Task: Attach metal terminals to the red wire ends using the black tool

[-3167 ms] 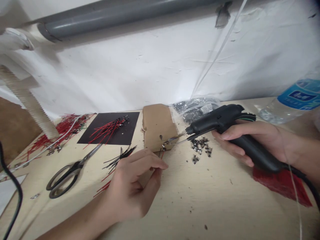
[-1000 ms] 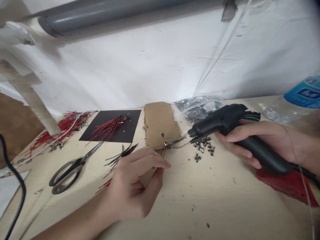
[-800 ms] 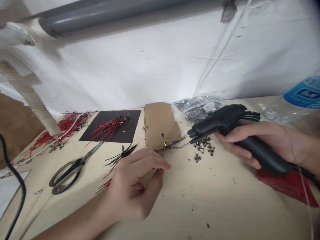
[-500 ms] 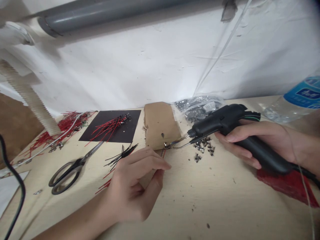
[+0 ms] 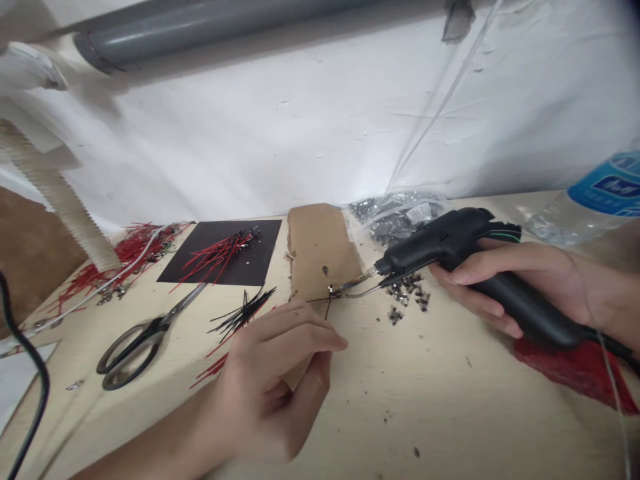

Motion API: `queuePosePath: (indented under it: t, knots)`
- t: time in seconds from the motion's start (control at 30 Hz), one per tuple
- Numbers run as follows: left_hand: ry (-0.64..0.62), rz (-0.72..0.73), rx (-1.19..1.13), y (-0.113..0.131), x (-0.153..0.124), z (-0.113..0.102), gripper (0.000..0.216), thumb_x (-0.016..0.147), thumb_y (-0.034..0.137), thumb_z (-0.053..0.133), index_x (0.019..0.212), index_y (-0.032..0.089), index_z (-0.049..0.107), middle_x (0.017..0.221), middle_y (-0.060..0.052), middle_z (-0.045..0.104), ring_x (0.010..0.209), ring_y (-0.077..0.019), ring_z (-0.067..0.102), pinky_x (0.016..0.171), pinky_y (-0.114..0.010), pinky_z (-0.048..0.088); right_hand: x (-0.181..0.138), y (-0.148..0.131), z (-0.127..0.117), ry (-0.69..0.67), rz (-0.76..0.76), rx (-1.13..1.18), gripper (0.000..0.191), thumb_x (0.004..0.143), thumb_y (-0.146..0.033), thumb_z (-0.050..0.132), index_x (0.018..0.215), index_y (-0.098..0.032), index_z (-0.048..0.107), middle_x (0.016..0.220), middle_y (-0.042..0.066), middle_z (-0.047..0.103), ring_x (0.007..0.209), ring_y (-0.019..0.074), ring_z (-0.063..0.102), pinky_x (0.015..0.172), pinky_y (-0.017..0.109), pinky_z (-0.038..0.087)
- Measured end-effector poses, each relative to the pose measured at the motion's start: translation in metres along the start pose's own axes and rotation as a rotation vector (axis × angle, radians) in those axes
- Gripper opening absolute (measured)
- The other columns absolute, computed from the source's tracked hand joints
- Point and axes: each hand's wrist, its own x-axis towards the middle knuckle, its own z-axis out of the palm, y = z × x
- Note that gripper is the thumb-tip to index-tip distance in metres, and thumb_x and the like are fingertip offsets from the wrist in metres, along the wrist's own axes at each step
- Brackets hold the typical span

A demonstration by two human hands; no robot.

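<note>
My right hand (image 5: 500, 287) is wrapped around a black soldering gun (image 5: 440, 240). Its thin metal tip reaches left to a tiny metal part (image 5: 331, 291) at the near edge of a piece of brown cardboard (image 5: 320, 240). Thumb and fingertips of my left hand (image 5: 285, 367) are pinched together just below that part. A thin dark wire (image 5: 328, 309) runs from the part down to these fingers, which hide its lower end. Loose black wires (image 5: 245, 312) and red wires (image 5: 213, 370) lie left of my left hand.
Scissors (image 5: 135, 347) lie at left, near a dark sheet (image 5: 175, 263) bearing red wires with metal ends. Small metal parts (image 5: 410, 290) are scattered beneath the gun, before a clear bag of parts (image 5: 395, 217). A water bottle (image 5: 595, 193) lies at right. A grey pipe (image 5: 225, 30) crosses above.
My left hand has shifted slightly right and down. Below the metal part, a dark wire shows where red was visible. The soldering gun and my right hand have hardly moved.
</note>
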Motion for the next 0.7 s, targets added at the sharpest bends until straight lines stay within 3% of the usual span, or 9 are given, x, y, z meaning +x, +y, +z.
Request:
queuePosePath:
  t: [0.7]
  knots:
    - [0.001, 0.010, -0.001, -0.0021, 0.0003, 0.0009, 0.027, 0.081, -0.007, 0.055, 0.094, 0.009, 0.071, 0.077, -0.011, 0.068, 0.071, -0.0174, 0.065, 0.063, -0.031, 0.053, 0.0004, 0.0008, -0.0014, 0.001, 0.016, 0.004, 0.022, 0.082, -0.040, 0.077, 0.080, -0.019, 0.071, 0.055, -0.001, 0.060, 0.040, 0.0119, 0.054, 0.039, 0.021, 0.049]
